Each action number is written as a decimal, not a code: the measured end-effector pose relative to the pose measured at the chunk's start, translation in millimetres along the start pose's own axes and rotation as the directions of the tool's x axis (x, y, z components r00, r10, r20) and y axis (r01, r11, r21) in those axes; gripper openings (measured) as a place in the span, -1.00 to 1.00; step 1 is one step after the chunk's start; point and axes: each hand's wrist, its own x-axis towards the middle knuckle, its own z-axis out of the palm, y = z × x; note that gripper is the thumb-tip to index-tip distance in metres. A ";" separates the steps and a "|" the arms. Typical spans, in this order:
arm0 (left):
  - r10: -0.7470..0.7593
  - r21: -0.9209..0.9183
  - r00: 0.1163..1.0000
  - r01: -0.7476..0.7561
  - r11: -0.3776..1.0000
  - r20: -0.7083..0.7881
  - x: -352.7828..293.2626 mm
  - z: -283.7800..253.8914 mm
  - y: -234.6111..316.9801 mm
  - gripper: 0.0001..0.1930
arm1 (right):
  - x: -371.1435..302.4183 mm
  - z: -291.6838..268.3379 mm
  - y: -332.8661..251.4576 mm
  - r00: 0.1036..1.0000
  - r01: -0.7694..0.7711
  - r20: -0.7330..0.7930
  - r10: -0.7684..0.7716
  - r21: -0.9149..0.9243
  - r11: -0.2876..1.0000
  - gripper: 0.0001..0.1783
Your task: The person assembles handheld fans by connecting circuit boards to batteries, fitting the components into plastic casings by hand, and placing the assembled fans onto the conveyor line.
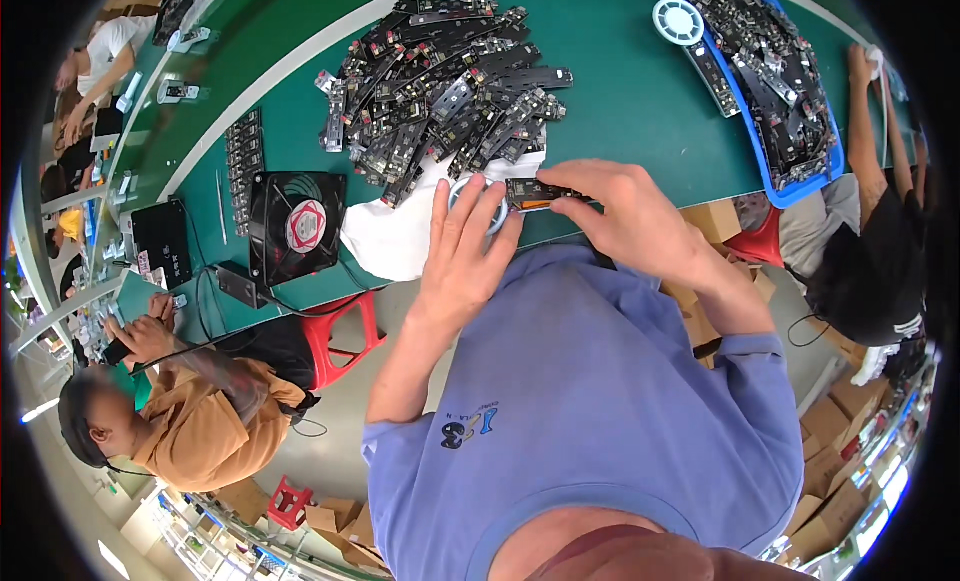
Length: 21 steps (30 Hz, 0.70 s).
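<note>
At the near table edge, my left hand (462, 249) has its fingers over a round, pale ring-shaped fan head (484, 203), gripping it. The thumb and fingers of my right hand (632, 217) close on the far end of a dark, narrow circuit board (532, 193), which extends from the fan head. A thin orange strip shows below the board. Just beyond my hands, a large heap of similar circuit boards (430, 91) is piled on a white cloth (385, 239). My fingers cover part of the fan head and the board's right end.
A black square fan (298, 227) stands left of the cloth, beside a row of boards (244, 166) and a black adapter (240, 283). A blue bin (757, 153) full of boards stands right, with another round fan head (679, 21) at its edge. Co-workers sit on both sides.
</note>
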 end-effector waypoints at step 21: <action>-0.124 -0.047 0.983 0.132 0.990 0.138 17.1 -7.1 2.0 -0.74 | -3.9 1.1 3.8 0.999 -0.036 -0.015 0.038 0.075 0.997 -0.67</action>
